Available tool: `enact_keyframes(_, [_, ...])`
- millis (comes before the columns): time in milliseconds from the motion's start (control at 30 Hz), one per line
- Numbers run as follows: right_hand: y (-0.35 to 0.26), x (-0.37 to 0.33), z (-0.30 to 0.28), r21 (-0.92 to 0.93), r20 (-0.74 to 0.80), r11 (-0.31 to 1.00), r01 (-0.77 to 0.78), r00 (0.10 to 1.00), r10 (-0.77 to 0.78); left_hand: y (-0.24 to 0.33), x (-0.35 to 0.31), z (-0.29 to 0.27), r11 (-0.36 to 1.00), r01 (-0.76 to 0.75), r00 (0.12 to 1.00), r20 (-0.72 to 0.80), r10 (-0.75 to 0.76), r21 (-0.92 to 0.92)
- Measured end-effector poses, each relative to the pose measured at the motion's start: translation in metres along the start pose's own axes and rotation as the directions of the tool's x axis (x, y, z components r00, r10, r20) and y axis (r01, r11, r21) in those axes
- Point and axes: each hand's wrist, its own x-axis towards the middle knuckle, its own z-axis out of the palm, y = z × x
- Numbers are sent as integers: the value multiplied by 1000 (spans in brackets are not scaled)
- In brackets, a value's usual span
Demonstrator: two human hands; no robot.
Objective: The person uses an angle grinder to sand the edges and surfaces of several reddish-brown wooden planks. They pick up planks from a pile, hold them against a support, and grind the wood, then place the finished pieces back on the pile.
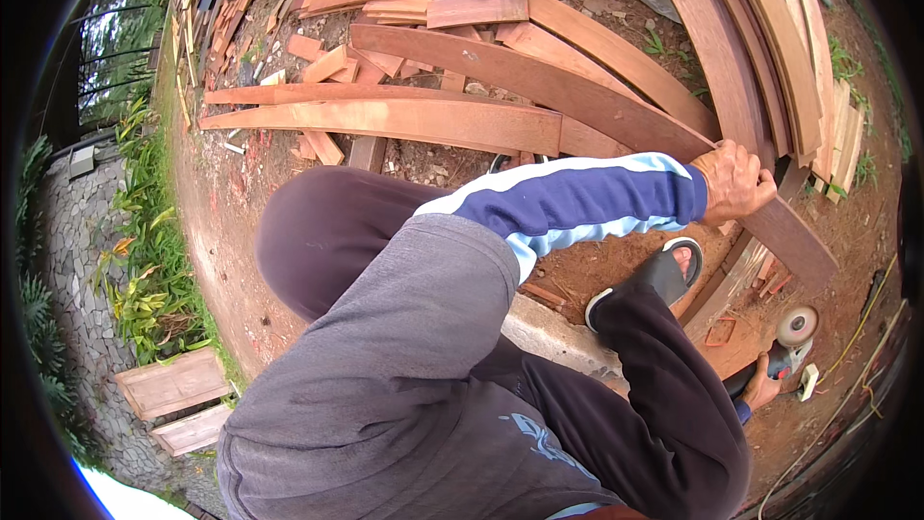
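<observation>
My left hand [736,181], in a blue and white sleeve, is closed around a long reddish-brown wooden plank [568,85] close to its right end. That plank slants from the upper middle down to the right, its far part lying over other boards. Lower right, my right hand [762,388] grips an angle grinder [791,358] by its body; part of the tool is hidden behind the fingers and my leg. The grinder's round disc [797,325] faces up, apart from the plank's end. A timber piece [722,279] lies beneath the plank, beside my sandalled foot [674,274].
Two long boards [385,117] lie left of the plank, and several cut pieces are heaped behind. Tall planks [770,39] are stacked at the upper right. A concrete block [558,335] sits between my legs. A yellow cord [859,339] runs along the right. Wooden panels [178,382] rest far left.
</observation>
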Motion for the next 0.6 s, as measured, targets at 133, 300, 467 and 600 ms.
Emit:
enact_keyframes(133, [2, 4, 0, -41, 47, 997, -67, 997, 69, -37, 34, -11, 999, 8, 996, -88, -5, 31])
enact_keyframes(300, [10, 4, -2, -31, -18, 996, -85, 996, 84, -66, 59, -51, 1000, 29, 982, 186, -29, 0])
enact_keyframes(467, [20, 8, -7, -76, -20, 993, -95, 995, 94, -114, 23, -75, 997, 32, 948, 314, -52, 68])
enact_keyframes(600, [17, 5, -12, -45, -33, 996, -79, 996, 77, -186, -24, -105, 996, 58, 910, 408, -81, 68])
